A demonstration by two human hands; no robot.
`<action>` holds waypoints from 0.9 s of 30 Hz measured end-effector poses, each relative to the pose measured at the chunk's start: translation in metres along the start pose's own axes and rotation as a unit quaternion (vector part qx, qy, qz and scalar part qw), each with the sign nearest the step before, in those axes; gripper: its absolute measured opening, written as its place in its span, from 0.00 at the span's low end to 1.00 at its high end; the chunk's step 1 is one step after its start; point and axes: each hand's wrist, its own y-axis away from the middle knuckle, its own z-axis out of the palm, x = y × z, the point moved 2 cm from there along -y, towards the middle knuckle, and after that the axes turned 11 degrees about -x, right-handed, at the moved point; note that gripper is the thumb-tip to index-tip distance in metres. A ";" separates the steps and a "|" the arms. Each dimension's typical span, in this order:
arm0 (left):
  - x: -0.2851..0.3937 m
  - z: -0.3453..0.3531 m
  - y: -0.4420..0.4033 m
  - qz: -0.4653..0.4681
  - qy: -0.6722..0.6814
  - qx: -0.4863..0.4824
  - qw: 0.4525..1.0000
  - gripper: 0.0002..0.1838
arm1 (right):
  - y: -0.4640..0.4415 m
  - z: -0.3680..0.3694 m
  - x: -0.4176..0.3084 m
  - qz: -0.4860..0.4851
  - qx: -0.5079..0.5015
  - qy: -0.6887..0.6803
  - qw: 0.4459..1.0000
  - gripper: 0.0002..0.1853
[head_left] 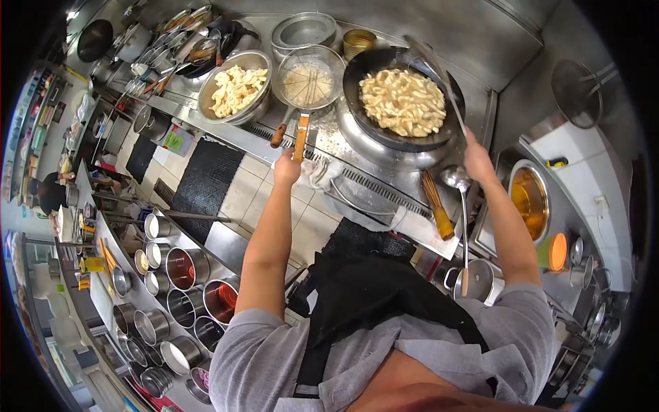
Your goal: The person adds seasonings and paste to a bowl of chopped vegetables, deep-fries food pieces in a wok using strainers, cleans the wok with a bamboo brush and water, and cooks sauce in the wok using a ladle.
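Observation:
My left hand (pixel 287 169) is closed round the wooden handle of a round wire strainer (pixel 312 77). The strainer lies over a pan, and pale bits show through its mesh; a second, shorter wooden handle is beside the first. My right hand (pixel 478 162) grips a long-handled metal wok spatula (pixel 447 86), its head at the far rim of the black wok (pixel 364 65), blurred. Pale strips of food (pixel 403 101) in light liquid fill the wok's middle. Left of the strainer, a metal bowl (pixel 204 103) holds pale yellow pieces (pixel 238 90).
Near my right forearm lie a ladle (pixel 465 220) and a bamboo brush (pixel 437 206). A pot of amber liquid (pixel 528 199) stands to the right. Behind the strainer are a metal basin (pixel 303 29) and a tin (pixel 358 42). Several steel pots (pixel 185 268) line the left counter.

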 end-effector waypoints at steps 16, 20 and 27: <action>0.035 -0.013 -0.098 -0.046 -0.164 -0.110 0.979 0.44 | 0.043 -0.058 0.014 0.264 -0.230 -0.483 0.803 0.34; 0.013 -0.066 -0.133 0.025 -0.198 -0.103 0.974 0.29 | 0.025 -0.035 0.036 0.242 -0.325 -0.536 0.741 0.33; -0.021 -0.056 -0.146 -0.097 -0.190 -0.199 0.957 0.49 | -0.020 0.071 -0.029 0.115 -0.221 -0.694 0.675 0.33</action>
